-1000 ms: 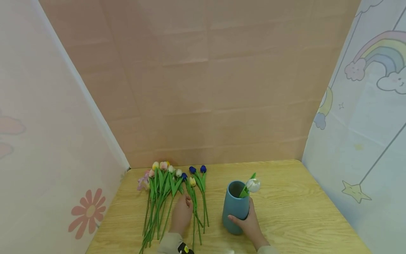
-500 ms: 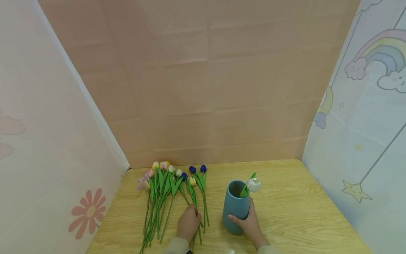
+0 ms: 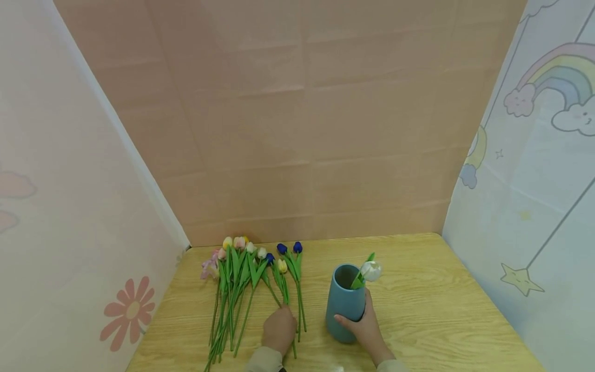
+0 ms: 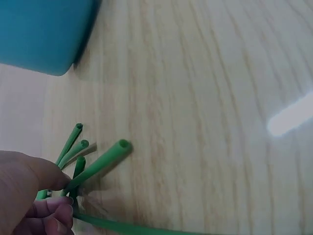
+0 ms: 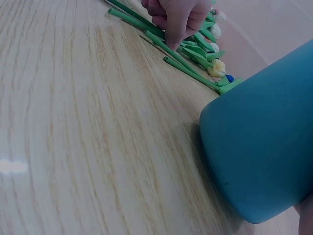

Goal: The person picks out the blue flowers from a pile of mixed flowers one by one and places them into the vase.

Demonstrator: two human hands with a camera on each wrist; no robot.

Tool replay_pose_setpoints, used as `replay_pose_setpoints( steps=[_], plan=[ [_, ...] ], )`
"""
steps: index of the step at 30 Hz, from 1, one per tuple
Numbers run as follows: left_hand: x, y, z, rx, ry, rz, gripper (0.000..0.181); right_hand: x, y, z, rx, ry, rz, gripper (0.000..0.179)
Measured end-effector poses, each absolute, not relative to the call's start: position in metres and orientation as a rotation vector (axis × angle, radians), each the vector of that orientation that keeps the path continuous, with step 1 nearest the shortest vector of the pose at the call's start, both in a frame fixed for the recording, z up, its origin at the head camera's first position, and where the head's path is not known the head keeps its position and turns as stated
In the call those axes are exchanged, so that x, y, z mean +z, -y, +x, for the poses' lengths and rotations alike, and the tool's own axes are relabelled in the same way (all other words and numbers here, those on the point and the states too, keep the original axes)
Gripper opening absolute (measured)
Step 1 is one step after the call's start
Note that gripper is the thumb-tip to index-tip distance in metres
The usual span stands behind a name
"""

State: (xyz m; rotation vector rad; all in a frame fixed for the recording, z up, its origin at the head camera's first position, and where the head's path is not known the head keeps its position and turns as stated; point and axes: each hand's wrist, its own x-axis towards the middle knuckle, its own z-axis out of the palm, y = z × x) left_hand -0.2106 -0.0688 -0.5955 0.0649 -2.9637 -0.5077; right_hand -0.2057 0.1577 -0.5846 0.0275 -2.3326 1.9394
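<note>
In the head view my left hand (image 3: 280,329) is low over the flower stems. The left wrist view has its thumb and fingers pinching a green tulip stem (image 4: 105,161), whose cut end sticks out past them. Stems from a dark blue tulip (image 3: 270,259) and a yellow tulip (image 3: 282,266) run down to this hand. My right hand (image 3: 364,330) grips the side of a blue vase (image 3: 341,310), fingers behind and thumb in front. One white tulip (image 3: 371,271) leans out over the vase's right rim.
Several pink, white and yellow tulips (image 3: 239,243) lie in a bunch to the left of my left hand. Two blue tulips (image 3: 298,247) lie between that bunch and the vase. Fabric-like walls (image 3: 297,129) enclose the wooden table (image 3: 441,305) at the back and sides.
My left hand has moved down and slightly right along the stems, from near the leaves to their lower part. The right hand and vase have stayed put.
</note>
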Motion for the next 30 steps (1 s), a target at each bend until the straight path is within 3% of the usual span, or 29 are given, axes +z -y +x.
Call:
replay_pose_setpoints(
  steps=[3, 10, 15, 30],
  plan=[
    [-0.594, 0.071, -0.211, -0.668, 2.974, 0.094, 0.015, -0.584, -0.158, -0.206, 1.947, 2.334, 0.025, 0.092],
    [-0.589, 0.078, -0.213, -1.036, 2.986, 0.092, 0.047, -0.585, -0.158, -0.206, 1.943, 2.334, 0.025, 0.093],
    [-0.584, 0.08, -0.214, -1.158, 2.942, 0.055, 0.052, -0.585, -0.158, -0.206, 1.932, 2.342, 0.024, 0.093],
    [-0.584, 0.087, -0.213, -1.139, 2.968, 0.068, 0.019, -0.585, -0.158, -0.205, 1.95, 2.305, 0.062, 0.092]
  ],
)
